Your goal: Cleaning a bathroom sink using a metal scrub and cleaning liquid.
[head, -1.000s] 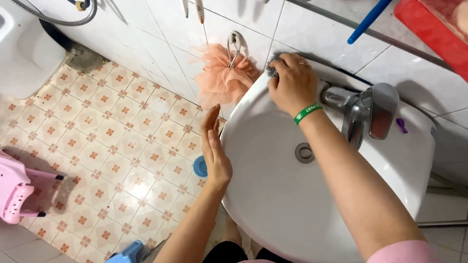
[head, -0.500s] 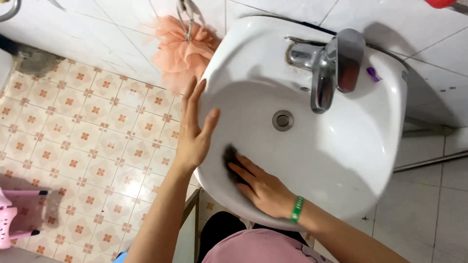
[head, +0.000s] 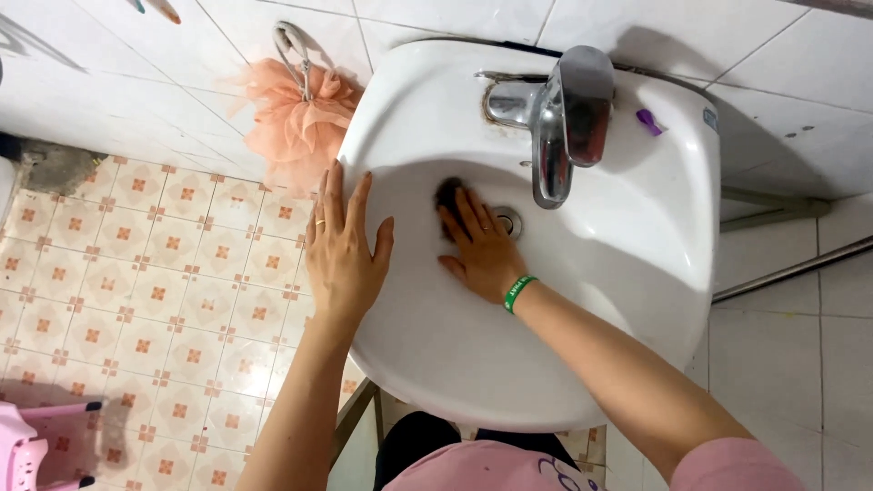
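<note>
— Where's the dark scrub pad (head: 448,193)?
— Inside the white washbasin (head: 637,273), beside the drain (head: 507,221), pressed under the right hand (head: 482,250)'s flat fingers.
— The left hand (head: 341,255)?
— Fingers spread, flat on the basin's rim.

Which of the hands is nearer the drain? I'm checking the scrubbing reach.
Right. The right hand presses a dark scrubber inside the basin, beside the drain; the left hand rests on the sink's left rim.

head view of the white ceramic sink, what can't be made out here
1. Dark scrubbing pad: mostly under the right hand and blurred, its kind unclear.
2. Round metal drain: partly covered by the fingertips.
3. Pink plastic stool: cut off by the corner.
4. White ceramic sink underside: hidden by the bowl.
</note>
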